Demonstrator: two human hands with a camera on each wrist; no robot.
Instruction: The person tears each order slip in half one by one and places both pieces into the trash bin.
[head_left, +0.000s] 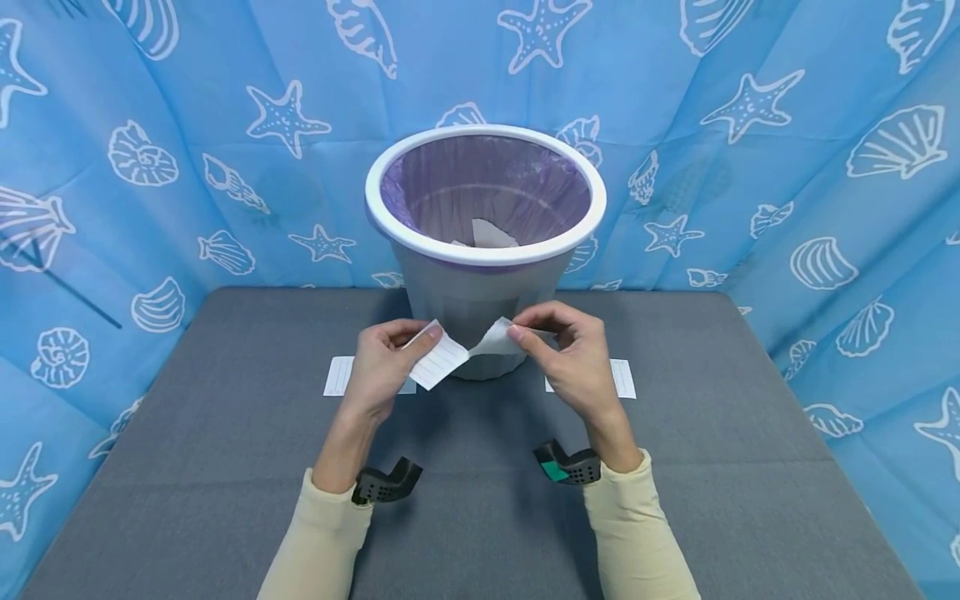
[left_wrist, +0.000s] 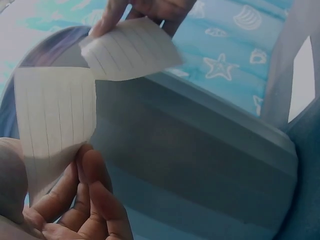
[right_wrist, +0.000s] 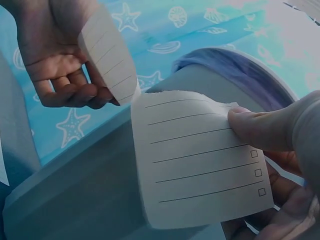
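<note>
A lined paper sheet [right_wrist: 200, 160] with small checkboxes is torn almost in two, its halves still joined at one corner. My left hand [head_left: 382, 365] pinches the left half [head_left: 438, 360] between thumb and fingers. The right half [head_left: 492, 340] is pinched by my right hand [head_left: 573, 354], and its ragged torn edge shows in the right wrist view. Both hands hold the paper in front of a grey trash bin [head_left: 480, 293] with a white rim and a purple liner. Pale paper pieces [head_left: 492, 234] lie inside the bin.
On the grey table [head_left: 480, 533], one lined paper [head_left: 339, 377] lies partly hidden behind the left hand. Another paper [head_left: 623, 379] is partly covered by the right hand. A blue curtain [head_left: 300, 192] with shells and starfish hangs behind the bin.
</note>
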